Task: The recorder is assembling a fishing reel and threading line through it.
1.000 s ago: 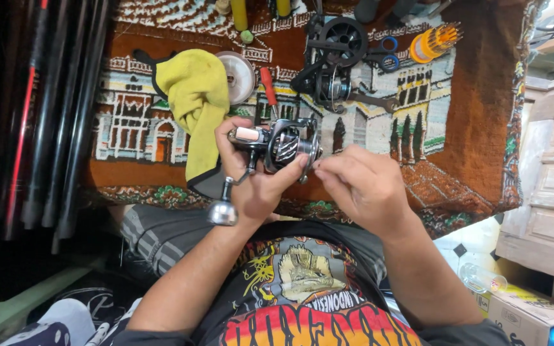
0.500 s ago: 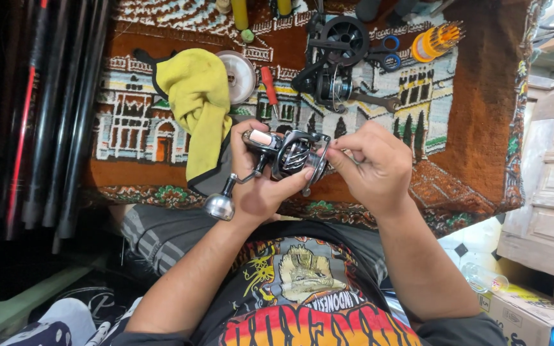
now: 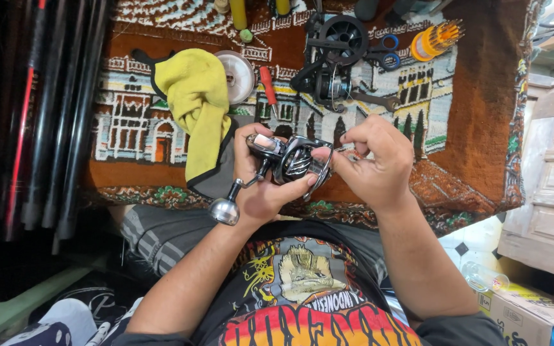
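Left hand (image 3: 261,192) grips the shiny silver-and-black metal fishing reel (image 3: 290,160); right hand (image 3: 373,160) pinches its rim, above the patterned rug (image 3: 476,115).

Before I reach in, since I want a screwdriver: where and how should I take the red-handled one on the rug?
Take the screwdriver by its red handle, coming from above with fingers across it. It lies flat on the rug, handle toward the far edge, between the white spool and the black reel, so only its top and sides look free.
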